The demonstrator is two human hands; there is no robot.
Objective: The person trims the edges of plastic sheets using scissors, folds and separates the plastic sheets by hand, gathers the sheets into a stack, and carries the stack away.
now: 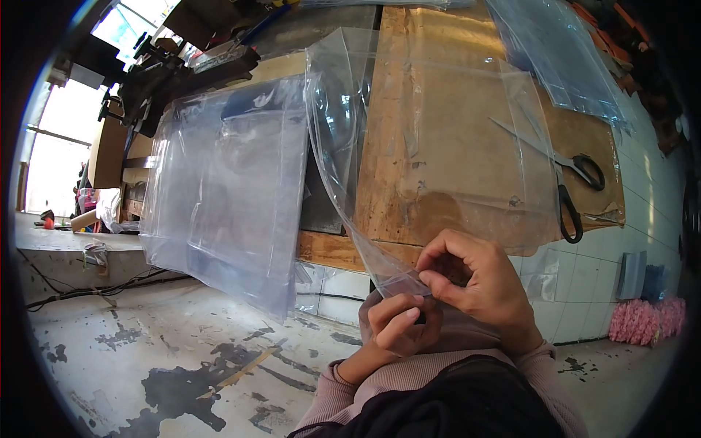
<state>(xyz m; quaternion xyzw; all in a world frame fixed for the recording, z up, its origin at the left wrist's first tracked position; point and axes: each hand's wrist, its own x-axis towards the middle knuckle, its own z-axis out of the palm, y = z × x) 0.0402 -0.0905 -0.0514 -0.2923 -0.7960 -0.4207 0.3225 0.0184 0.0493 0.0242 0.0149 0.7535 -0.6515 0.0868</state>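
A clear plastic sheet [467, 146] lies over the wooden table, its near corner drawn up towards my body. My right hand [475, 281] pinches the edge of that corner between thumb and forefinger. Just below and to the left, my left hand [404, 323] has its fingers curled closed at the same corner. Open-bladed scissors [555, 157] with black handles rest at the table's right side, apart from both hands. To the left, a stack of clear plastic covers [234, 175] hangs over the table's front edge.
A black clamp-like machine part [168, 80] juts in at the upper left. More clear plastic [566, 58] lies at the far right. A pink bundle [646, 321] sits on the floor by the tiled wall. Cables [109, 288] run along the floor at left.
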